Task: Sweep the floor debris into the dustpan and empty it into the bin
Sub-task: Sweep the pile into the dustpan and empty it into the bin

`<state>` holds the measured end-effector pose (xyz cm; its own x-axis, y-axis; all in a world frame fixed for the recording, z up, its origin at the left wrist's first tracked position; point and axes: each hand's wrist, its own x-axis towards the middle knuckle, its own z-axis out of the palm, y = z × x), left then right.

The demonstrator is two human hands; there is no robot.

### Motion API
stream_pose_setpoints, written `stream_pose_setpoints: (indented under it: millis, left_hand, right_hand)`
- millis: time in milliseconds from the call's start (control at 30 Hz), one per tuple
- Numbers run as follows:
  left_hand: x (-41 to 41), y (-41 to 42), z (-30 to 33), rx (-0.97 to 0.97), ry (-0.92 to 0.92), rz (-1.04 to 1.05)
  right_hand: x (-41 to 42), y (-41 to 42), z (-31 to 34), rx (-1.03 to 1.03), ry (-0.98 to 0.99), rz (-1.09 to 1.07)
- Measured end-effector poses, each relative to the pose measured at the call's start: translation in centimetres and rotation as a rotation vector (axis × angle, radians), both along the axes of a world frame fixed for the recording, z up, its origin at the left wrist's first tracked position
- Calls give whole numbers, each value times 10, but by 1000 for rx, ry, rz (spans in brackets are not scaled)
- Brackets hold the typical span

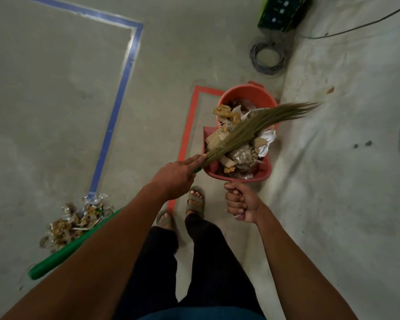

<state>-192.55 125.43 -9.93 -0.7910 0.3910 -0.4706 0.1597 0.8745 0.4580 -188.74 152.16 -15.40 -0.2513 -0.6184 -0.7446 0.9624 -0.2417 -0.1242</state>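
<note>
My left hand (176, 179) grips a grass broom (252, 125) near the top of its green handle (62, 250), and the bristles lie across a red dustpan (261, 175). The dustpan is heaped with paper scraps and dry debris (238, 155). My right hand (239, 202) is curled round the dustpan's handle and holds it just in front of an orange bin (247, 93). The bin holds more rubbish. A second pile of debris (76, 220) lies on the floor at the lower left.
Blue tape (116, 107) and orange tape (188, 125) mark lines on the concrete floor. A coil of grey cable (268, 57) and a dark green crate (282, 12) sit behind the bin. My sandalled feet (195, 200) stand below the dustpan.
</note>
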Motion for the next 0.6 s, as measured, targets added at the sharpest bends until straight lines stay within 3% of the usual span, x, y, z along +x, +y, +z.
stream_pose_setpoints:
  millis: [300, 600]
  left_hand:
    - [-93, 47, -59, -11, -45, -68]
    - [-177, 60, -161, 17, -57, -171]
  right_hand:
    - [-73, 35, -57, 122, -49, -89]
    - [-147, 39, -139, 121, -120, -231]
